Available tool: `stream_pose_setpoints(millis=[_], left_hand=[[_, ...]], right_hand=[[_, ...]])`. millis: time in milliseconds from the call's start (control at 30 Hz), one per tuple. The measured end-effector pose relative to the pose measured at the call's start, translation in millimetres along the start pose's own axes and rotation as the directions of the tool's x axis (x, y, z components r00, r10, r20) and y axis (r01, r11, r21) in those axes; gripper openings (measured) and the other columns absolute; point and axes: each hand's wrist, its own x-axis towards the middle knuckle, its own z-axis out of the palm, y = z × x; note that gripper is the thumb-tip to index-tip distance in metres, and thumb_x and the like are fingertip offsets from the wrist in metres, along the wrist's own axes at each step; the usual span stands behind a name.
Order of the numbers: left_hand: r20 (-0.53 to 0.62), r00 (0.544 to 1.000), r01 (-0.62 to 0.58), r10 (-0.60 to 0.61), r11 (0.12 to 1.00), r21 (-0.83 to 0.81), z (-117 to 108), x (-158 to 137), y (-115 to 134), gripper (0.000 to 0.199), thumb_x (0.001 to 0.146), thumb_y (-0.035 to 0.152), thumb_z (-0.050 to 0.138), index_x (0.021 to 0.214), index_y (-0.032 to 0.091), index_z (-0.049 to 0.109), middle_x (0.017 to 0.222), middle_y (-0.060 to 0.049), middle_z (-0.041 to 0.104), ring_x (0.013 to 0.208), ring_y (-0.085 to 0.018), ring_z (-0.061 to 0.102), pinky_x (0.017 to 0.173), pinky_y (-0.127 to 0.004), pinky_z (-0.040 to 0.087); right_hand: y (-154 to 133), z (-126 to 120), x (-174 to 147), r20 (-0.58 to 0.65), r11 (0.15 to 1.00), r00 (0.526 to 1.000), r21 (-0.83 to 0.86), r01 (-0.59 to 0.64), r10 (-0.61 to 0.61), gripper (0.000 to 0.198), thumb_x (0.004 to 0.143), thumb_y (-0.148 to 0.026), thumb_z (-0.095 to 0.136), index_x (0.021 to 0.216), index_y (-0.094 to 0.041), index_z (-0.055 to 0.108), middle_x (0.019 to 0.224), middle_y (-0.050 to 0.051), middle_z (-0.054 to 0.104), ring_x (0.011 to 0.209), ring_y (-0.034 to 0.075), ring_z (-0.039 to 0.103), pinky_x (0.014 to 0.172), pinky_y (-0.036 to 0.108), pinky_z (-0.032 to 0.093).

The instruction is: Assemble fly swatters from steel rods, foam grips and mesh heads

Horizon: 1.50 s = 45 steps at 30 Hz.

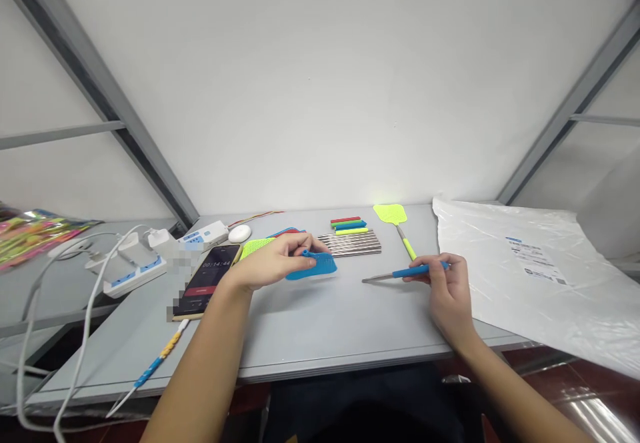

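Pinched in my left hand [277,260] is a blue fly swatter head [320,266], held tilted just above the table. My right hand [447,290] is closed around the blue handle [413,271] of a metal rod [379,278], whose bare tip points left toward the swatter head. A gap separates rod and head. Behind them lies a row of metal rods [353,243], with several coloured handles [349,224] at its far side. One yellow-green fly swatter [393,214] with rod and handle lies beyond my right hand. More swatter heads [257,248] are partly hidden behind my left hand.
A phone [207,280] showing a timer lies left, near a round white object [239,233]. Power strips [135,276] and white cables are at the far left. White plastic packaging [530,276] covers the right side. The wall [310,96] stands directly behind the table [320,336].
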Motion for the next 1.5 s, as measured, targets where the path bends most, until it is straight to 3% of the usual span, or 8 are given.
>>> stream_pose_setpoints(millis=[100, 267, 400, 600, 700, 800, 1133, 1500], left_hand=[[0.034, 0.997, -0.071, 0.076, 0.989, -0.128, 8.6, 1.9, 1.1, 0.033, 0.08, 0.027, 0.059, 0.068, 0.02, 0.029, 0.121, -0.011, 0.063, 0.109, -0.023, 0.053, 0.08, -0.032, 0.038], [0.215, 0.961, -0.123, 0.174, 0.966, -0.228, 47.1, 15.6, 1.0, 0.036, 0.078, 0.021, 0.06, 0.065, 0.02, 0.026, 0.124, -0.01, 0.062, 0.108, -0.022, 0.056, 0.083, -0.034, 0.04], [0.32, 0.92, -0.159, 0.226, 0.962, -0.223, 72.1, 22.0, 4.1, 0.038, 0.074, 0.025, 0.063, 0.063, 0.02, 0.026, 0.115, -0.008, 0.065, 0.104, -0.022, 0.056, 0.086, -0.036, 0.04], [0.081, 0.971, -0.234, 0.227, 0.967, 0.104, 90.3, 29.3, -0.1, 0.025, 0.074, 0.025, 0.061, 0.071, 0.021, 0.037, 0.1, -0.003, 0.056, 0.091, -0.017, 0.049, 0.082, -0.03, 0.04], [-0.104, 0.974, -0.163, 0.201, 0.942, 0.295, 99.7, 35.7, -9.8, 0.018, 0.076, 0.027, 0.058, 0.074, 0.022, 0.04, 0.09, -0.001, 0.053, 0.088, -0.018, 0.047, 0.077, -0.03, 0.04], [-0.213, 0.962, -0.06, 0.169, 0.896, 0.44, 106.3, 41.1, -18.9, 0.018, 0.076, 0.031, 0.058, 0.077, 0.022, 0.044, 0.086, -0.002, 0.052, 0.084, -0.02, 0.047, 0.071, -0.031, 0.039], [-0.278, 0.945, -0.003, 0.173, 0.854, 0.52, 107.7, 43.7, -24.7, 0.019, 0.075, 0.03, 0.061, 0.084, 0.023, 0.047, 0.09, -0.001, 0.055, 0.087, -0.021, 0.05, 0.072, -0.032, 0.04], [-0.284, 0.941, -0.025, 0.185, 0.873, 0.486, 109.6, 39.6, -22.0, 0.023, 0.079, 0.035, 0.059, 0.097, 0.023, 0.052, 0.102, -0.005, 0.053, 0.1, -0.024, 0.047, 0.086, -0.038, 0.041]], right_hand=[[-0.3, 0.5, -0.9, 0.02, 1.0, 1.0, -0.003, -0.015, 0.015, 0.021, 0.094, -0.042, 0.05, 0.094, -0.026, 0.036, 0.089, -0.001, 0.067, 0.063, 0.015, 0.068, 0.066, 0.034, 0.055], [-2.6, -1.2, -2.8, -0.023, 0.999, 0.999, 0.027, 0.026, -0.026, 0.02, 0.094, -0.041, 0.049, 0.097, -0.026, 0.036, 0.089, 0.001, 0.07, 0.063, 0.017, 0.068, 0.067, 0.038, 0.055], [-5.5, -1.7, -2.2, -0.08, 0.997, 0.995, 0.046, 0.066, -0.062, 0.019, 0.094, -0.04, 0.049, 0.096, -0.026, 0.036, 0.086, 0.0, 0.07, 0.063, 0.016, 0.068, 0.067, 0.036, 0.054], [-9.2, -2.7, 1.8, -0.162, 0.99, 0.985, 0.112, 0.08, -0.061, 0.019, 0.094, -0.041, 0.049, 0.095, -0.026, 0.037, 0.083, -0.001, 0.069, 0.064, 0.015, 0.068, 0.065, 0.034, 0.055], [-8.1, -5.0, 6.1, -0.191, 0.99, 0.981, 0.133, 0.039, -0.013, 0.021, 0.094, -0.043, 0.049, 0.095, -0.025, 0.04, 0.082, -0.001, 0.069, 0.064, 0.015, 0.068, 0.065, 0.034, 0.055], [-4.4, -7.0, 10.3, -0.212, 0.987, 0.977, 0.161, -0.002, 0.036, 0.025, 0.092, -0.047, 0.05, 0.094, -0.024, 0.042, 0.08, -0.001, 0.069, 0.061, 0.015, 0.067, 0.065, 0.034, 0.056], [-1.3, -4.9, 12.7, -0.097, 0.967, 0.982, 0.211, -0.142, 0.165, 0.028, 0.089, -0.049, 0.054, 0.091, -0.023, 0.043, 0.081, -0.001, 0.069, 0.06, 0.014, 0.067, 0.06, 0.03, 0.057], [0.6, -6.7, 12.9, -0.078, 0.971, 0.982, 0.183, -0.153, 0.17, 0.029, 0.089, -0.05, 0.055, 0.092, -0.024, 0.042, 0.084, 0.0, 0.07, 0.064, 0.014, 0.068, 0.063, 0.03, 0.057]])
